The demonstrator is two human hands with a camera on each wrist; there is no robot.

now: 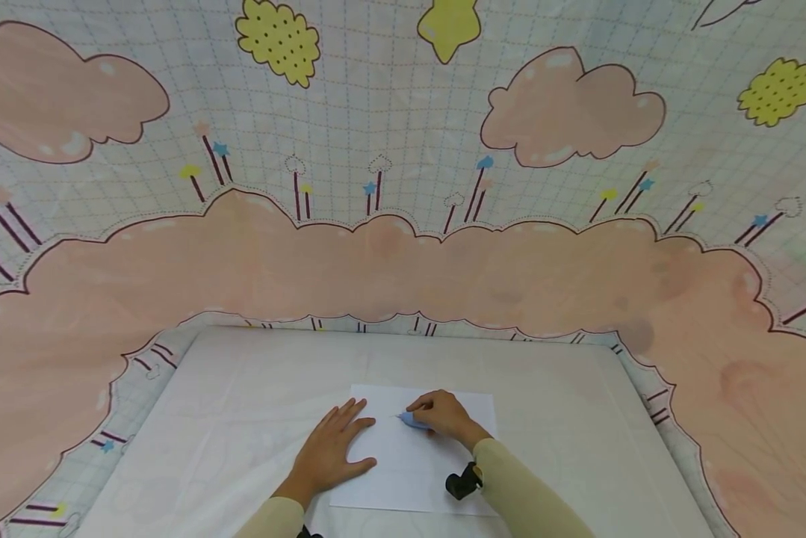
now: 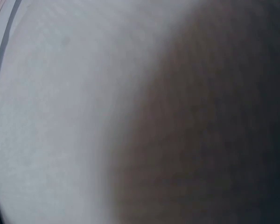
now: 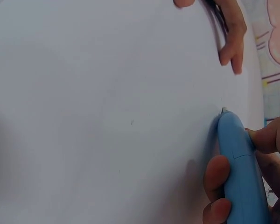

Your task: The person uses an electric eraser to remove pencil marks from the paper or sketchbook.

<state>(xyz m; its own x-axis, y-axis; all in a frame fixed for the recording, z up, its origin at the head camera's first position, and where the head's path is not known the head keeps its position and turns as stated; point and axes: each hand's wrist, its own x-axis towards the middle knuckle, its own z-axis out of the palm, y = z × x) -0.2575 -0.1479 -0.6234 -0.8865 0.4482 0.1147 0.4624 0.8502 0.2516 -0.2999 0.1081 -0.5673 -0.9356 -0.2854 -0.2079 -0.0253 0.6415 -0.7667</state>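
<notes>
My right hand (image 1: 443, 415) grips a rounded blue utility knife (image 3: 242, 172), thumb on its side and fingers curled under it. A short pale tip (image 3: 224, 110) sticks out of the knife's front end, at or just above a white sheet of paper (image 1: 409, 478). Whether the tip touches the sheet, I cannot tell. Tiny dark marks (image 3: 132, 122) dot the paper in the right wrist view. My left hand (image 1: 329, 452) lies spread with straight fingers over the sheet's left edge. The left wrist view is mostly a dark blur beside a white surface.
Under the paper is a table with a white cover (image 1: 241, 388). A patterned cloth (image 1: 403, 276) with clouds and stars surrounds the table and rises behind it. A black device (image 1: 463, 482) sits on the right wrist.
</notes>
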